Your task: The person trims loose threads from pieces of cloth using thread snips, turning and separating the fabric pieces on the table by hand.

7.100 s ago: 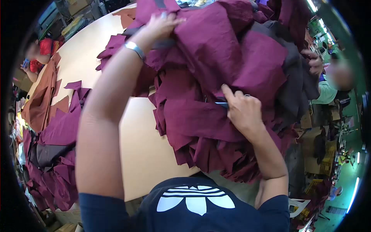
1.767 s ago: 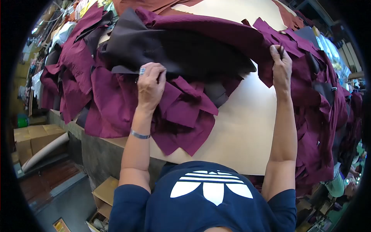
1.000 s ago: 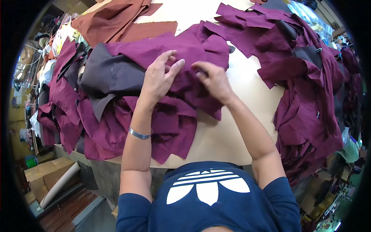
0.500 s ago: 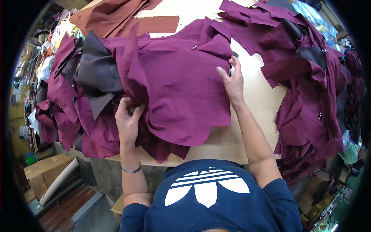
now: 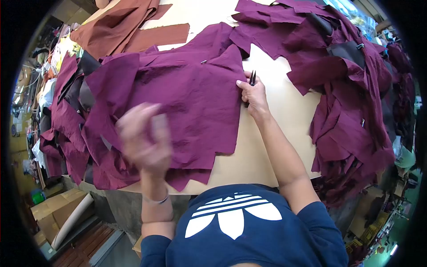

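A large maroon fabric piece [image 5: 191,107] lies spread over the near middle of the table, with a small metal zipper pull [image 5: 203,62] near its upper edge. At its right edge, my right hand [image 5: 255,95] has its thumb on the cloth and grips dark thread snips [image 5: 253,79], their pointed tips sticking up past the fingers. My left hand [image 5: 147,135] is over the left part of the fabric, smeared by motion, so its fingers cannot be made out.
A maroon garment heap [image 5: 342,111] with dark panels covers the right side. More maroon pieces [image 5: 71,120] are piled at left. Brown cloth [image 5: 115,26] lies at the back left. Below the table's front edge stand a cardboard box [image 5: 58,209] and a pale tube [image 5: 73,220].
The dark panel at left has been covered as the maroon fabric was spread leftward. My left hand has lifted off the fold and blurred. My right hand moved slightly left, showing the snips.
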`<state>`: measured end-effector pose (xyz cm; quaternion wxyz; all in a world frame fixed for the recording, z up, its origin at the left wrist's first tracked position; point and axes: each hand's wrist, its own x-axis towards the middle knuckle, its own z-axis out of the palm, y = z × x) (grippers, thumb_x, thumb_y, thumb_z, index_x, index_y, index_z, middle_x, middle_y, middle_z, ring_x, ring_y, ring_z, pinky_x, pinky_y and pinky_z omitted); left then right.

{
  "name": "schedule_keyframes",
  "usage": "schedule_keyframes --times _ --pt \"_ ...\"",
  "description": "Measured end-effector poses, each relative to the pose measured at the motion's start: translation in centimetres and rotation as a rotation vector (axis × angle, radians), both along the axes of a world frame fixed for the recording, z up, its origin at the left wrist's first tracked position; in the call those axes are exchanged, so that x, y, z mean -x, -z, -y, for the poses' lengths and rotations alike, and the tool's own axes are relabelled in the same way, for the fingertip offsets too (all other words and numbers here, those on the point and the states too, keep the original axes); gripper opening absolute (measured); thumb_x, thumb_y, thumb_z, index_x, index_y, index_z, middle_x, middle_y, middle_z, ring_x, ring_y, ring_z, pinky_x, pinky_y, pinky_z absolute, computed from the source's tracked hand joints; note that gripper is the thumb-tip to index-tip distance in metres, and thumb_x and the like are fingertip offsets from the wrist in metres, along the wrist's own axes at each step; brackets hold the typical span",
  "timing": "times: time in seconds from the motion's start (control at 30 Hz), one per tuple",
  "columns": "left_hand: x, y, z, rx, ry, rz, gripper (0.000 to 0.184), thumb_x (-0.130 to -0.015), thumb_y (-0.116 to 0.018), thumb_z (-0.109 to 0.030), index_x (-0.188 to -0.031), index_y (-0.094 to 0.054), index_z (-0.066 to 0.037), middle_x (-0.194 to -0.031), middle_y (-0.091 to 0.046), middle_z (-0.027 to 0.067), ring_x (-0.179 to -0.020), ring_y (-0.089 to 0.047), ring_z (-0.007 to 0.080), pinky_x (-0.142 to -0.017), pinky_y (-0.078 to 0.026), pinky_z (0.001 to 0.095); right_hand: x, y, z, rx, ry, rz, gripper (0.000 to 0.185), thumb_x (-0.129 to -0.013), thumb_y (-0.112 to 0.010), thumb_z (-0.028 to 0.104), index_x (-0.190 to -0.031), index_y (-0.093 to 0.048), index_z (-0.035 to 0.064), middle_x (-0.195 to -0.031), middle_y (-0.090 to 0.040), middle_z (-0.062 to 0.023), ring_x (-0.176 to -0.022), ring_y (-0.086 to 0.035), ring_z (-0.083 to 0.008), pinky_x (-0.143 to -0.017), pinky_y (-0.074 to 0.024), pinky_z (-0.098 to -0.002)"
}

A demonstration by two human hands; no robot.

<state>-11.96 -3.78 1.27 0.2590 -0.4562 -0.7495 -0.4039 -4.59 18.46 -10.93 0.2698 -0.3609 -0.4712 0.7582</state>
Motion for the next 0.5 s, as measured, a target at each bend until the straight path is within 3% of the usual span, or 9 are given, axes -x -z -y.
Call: schedule_keyframes --times 0.03,0.07,0.1,0.13,0.2,0.33,0.43,0.5 --pt "-0.4 0.2 -2.5 0.123 0.074 -0.065 0.034 -0.071 -0.063 0.001 -0.103 -0.056 -0.006 -0.105 -0.056 0.0104 -0.091 -0.055 0.0247 -0.077 -0.044 0.0332 -0.4 0.2 -0.5 0.061 -0.031 -0.03 0.034 -0.074 -0.063 0.0 -0.104 -0.047 0.0015 -0.065 -0.045 0.0038 -0.04 -0.033 -0.0018 -0.036 -0.0258 -0.0186" --pt "-0.6 0.7 -4.6 0.241 0.127 0.027 0.035 -0.073 -0.063 -0.001 -0.107 -0.056 -0.007 -0.109 -0.055 0.0124 -0.094 -0.055 0.0238 -0.083 -0.043 0.0342 -0.6 0.3 -0.6 0.126 -0.06 -0.059 0.032 -0.074 -0.062 -0.001 -0.102 -0.047 0.0017 -0.064 -0.044 0.0041 -0.041 -0.034 -0.0021 -0.037 -0.0266 -0.0186" --pt "-0.4 1.8 -6.4 0.276 0.16 0.092 0.038 -0.074 -0.064 -0.003 -0.111 -0.053 -0.006 -0.112 -0.054 0.0123 -0.088 -0.057 0.0248 -0.081 -0.045 0.0348 -1.0 -0.3 0.2 0.052 -0.002 -0.07 0.027 -0.075 -0.061 -0.001 -0.099 -0.048 0.0019 -0.063 -0.043 0.0041 -0.04 -0.034 -0.0026 -0.036 -0.0264 -0.0194" --pt "-0.3 3.1 -7.8 0.202 0.209 0.585 0.042 -0.076 -0.063 -0.009 -0.115 -0.05 -0.005 -0.116 -0.051 0.0125 -0.081 -0.059 0.0246 -0.076 -0.047 0.0336 -1.7 -1.3 1.1 -0.07 -0.004 -0.061 0.022 -0.075 -0.061 0.0 -0.094 -0.05 0.0017 -0.067 -0.046 0.0025 -0.047 -0.038 -0.0038 -0.043 -0.0316 -0.0194" --pt "0.1 4.4 -9.4 0.383 0.097 0.611 0.042 -0.079 -0.06 -0.012 -0.119 -0.048 -0.007 -0.119 -0.05 0.0114 -0.078 -0.06 0.0249 -0.072 -0.049 0.0335 -3.7 -1.3 2.6 -0.641 -0.094 0.064 0.019 -0.074 -0.061 0.002 -0.091 -0.053 0.0027 -0.075 -0.052 -0.0024 -0.062 -0.047 -0.0086 -0.059 -0.0409 -0.0227" --pt "-0.4 7.8 -8.9 0.648 0.273 0.368 0.033 -0.079 -0.058 -0.01 -0.111 -0.053 -0.01 -0.112 -0.05 0.0096 -0.079 -0.059 0.0275 -0.07 -0.049 0.0356 -7.7 -2.1 5.8 -0.599 -0.393 0.17 0.012 -0.076 -0.059 0.002 -0.087 -0.055 0.0022 -0.069 -0.054 -0.003 -0.064 -0.049 -0.0093 -0.062 -0.0422 -0.0242" --pt "-0.8 9.1 -7.7 0.67 0.308 0.321 0.025 -0.077 -0.054 -0.004 -0.101 -0.057 -0.011 -0.102 -0.051 0.0089 -0.082 -0.059 0.0285 -0.068 -0.048 0.0368 -8.7 -2.6 4.6 -0.634 -0.267 0.063 0.006 -0.078 -0.059 0.004 -0.083 -0.059 0.0012 -0.073 -0.057 -0.0044 -0.065 -0.052 -0.0102 -0.061 -0.0424 -0.0231" --pt "-1.3 9.7 -7.3 0.669 0.296 0.229 0.028 -0.076 -0.052 -0.002 -0.102 -0.057 -0.011 -0.102 -0.051 0.0083 -0.081 -0.059 0.0281 -0.068 -0.048 0.0365 -8.4 -4.4 2.5 -0.574 -0.163 0.124 0.011 -0.079 -0.058 0.005 -0.089 -0.058 0.0003 -0.077 -0.059 -0.0057 -0.067 -0.053 -0.0114 -0.063 -0.0431 -0.0249"
